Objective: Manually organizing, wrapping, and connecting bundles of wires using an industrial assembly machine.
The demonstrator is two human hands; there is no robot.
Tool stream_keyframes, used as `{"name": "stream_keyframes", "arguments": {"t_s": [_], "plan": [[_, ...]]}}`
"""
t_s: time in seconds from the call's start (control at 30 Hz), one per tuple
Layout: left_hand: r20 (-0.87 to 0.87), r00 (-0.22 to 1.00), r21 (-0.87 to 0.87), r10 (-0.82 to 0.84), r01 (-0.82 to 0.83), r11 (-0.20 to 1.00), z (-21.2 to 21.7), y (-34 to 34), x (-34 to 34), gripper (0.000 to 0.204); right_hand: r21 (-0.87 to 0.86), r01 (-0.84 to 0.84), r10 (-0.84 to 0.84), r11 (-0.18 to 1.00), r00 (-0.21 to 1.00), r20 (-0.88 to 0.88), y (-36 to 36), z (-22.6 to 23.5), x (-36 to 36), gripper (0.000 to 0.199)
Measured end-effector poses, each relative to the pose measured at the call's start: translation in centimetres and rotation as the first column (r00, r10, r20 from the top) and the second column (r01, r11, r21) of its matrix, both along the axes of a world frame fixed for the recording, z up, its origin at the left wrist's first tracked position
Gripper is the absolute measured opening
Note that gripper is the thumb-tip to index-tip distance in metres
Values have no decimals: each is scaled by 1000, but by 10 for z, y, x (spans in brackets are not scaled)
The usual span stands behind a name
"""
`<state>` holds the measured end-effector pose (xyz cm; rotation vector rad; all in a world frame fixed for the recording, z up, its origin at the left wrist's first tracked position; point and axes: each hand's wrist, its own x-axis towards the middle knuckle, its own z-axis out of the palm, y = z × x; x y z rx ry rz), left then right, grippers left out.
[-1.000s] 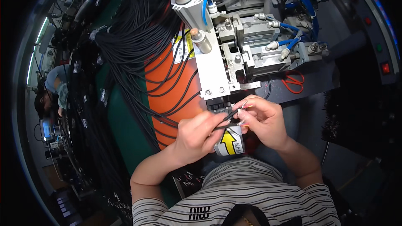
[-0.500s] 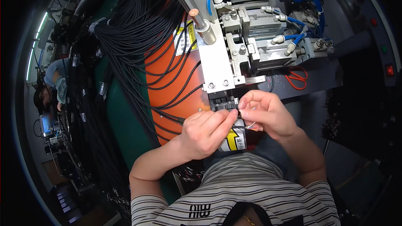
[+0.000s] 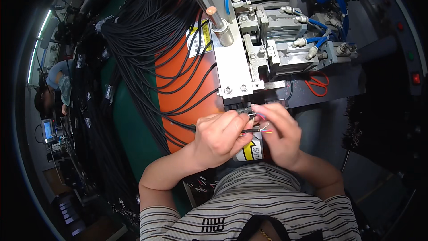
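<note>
My left hand (image 3: 220,136) is closed, pinching black cables (image 3: 250,130) whose stripped ends poke out to the right of its fingertips. Thin coloured wires (image 3: 267,131), among them red, yellow and white ones, fan out from those ends. Just right of them is my right hand (image 3: 284,136), its index finger and thumb apart around the wires; I see no firm grip there. Beyond the fingertips, a small black fixture (image 3: 235,106) sits under the front of the machine's white plate (image 3: 234,71), partly hidden by my hands.
A large bundle of black cables (image 3: 133,49) spreads over the orange surface (image 3: 178,102) at left. Metal cylinders with blue air hoses (image 3: 318,40) stand at the back right. Red-handled scissors (image 3: 317,85) lie right of the machine. Another person (image 3: 55,80) is at far left.
My hands have drawn back slightly from the black fixture. The right fingers have spread from their pinch, and the coloured wire ends now show between the hands. The view has shifted slightly.
</note>
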<state>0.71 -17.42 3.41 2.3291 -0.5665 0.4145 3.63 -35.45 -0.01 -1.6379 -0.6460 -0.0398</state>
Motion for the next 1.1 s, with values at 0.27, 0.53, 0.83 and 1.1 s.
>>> {"name": "stream_keyframes", "arguments": {"t_s": [0.27, 0.53, 0.83, 1.1], "plan": [[-31, 999, -12, -19, 19, 1000, 5, 1, 3, 23, 471, -138, 427, 871, 688, -587, -5, 7, 17, 21], [-341, 933, -325, -112, -5, 946, 6, 6, 6, 15, 329, -226, 371, 917, 787, -492, -8, 6, 27, 18], [-532, 831, -293, -162, -1, 956, 8, 9, 9, 13, 104, -258, 278, 961, 895, -348, -10, 6, 36, 9], [-67, 997, 356, 47, -20, 934, 4, -2, -7, 29, -540, 26, 146, 841, 951, 273, -4, 21, 34, 4]]}}
